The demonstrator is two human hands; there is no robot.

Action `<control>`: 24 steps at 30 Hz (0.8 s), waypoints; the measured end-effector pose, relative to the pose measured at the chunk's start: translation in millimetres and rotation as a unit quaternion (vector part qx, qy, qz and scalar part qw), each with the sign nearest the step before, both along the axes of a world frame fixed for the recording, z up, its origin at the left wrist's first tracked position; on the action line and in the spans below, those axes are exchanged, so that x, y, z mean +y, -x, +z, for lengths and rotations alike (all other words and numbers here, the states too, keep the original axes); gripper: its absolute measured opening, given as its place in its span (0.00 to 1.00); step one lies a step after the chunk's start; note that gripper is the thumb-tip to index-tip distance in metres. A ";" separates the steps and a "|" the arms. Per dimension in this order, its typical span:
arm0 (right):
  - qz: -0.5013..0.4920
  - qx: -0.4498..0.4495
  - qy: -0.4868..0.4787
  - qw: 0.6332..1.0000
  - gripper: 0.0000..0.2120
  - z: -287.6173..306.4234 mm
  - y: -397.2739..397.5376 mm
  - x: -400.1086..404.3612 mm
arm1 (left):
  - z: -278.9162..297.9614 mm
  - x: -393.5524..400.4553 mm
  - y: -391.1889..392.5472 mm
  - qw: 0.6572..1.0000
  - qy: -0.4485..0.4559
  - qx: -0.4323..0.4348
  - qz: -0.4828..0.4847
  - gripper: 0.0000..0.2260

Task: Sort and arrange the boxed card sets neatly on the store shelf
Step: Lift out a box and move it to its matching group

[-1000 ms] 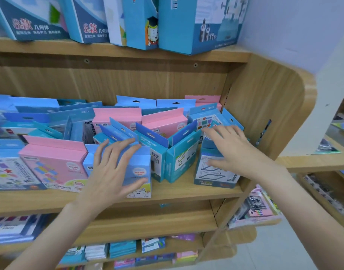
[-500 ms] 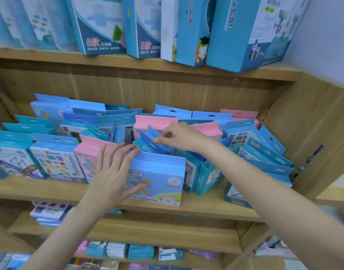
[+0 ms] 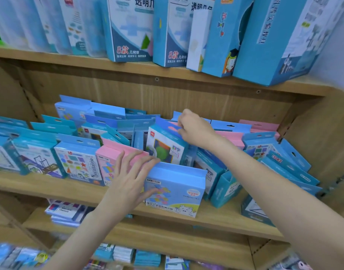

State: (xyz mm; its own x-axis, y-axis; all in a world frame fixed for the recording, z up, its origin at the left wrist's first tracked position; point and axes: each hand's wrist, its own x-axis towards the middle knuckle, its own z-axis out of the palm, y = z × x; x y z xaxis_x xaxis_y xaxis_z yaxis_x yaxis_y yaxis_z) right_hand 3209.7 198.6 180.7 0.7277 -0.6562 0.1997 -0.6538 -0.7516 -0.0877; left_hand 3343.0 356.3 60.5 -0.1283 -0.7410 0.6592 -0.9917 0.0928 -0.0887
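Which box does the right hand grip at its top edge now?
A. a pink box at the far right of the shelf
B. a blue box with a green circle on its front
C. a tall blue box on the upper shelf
B: the right hand pinches the top of the blue box with a green circle, raised above its neighbours on the middle shelf.

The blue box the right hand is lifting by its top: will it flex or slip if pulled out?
The blue box looks like stiff cardboard, so probably little flex. The right hand pinches only its thin top edge, so it may swing. Neighbouring boxes crowd it and could tip.
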 end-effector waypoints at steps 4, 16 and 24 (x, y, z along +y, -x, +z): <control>-0.026 -0.038 -0.015 0.999 0.06 5.9 11.4 3.7 | -0.3 -3.0 0.1 1.000 0.002 0.002 0.002 0.29; -0.046 -0.338 0.012 0.940 0.04 45.1 120.8 41.4 | 4.3 -7.6 0.0 1.000 0.007 -0.006 -0.004 0.29; -0.071 -0.268 0.011 0.961 0.03 51.3 214.7 61.6 | 15.0 -12.9 29.3 0.999 -0.011 -0.005 -0.035 0.35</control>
State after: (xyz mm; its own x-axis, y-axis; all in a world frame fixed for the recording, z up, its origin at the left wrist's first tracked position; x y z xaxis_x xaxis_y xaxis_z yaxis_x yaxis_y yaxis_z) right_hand 2995.0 260.3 232.0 0.4205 -0.7321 0.5360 -0.6156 -0.6642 -0.4242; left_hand 3313.7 343.4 75.4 -0.1876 -0.7439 0.6414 -0.9817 0.1643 -0.0965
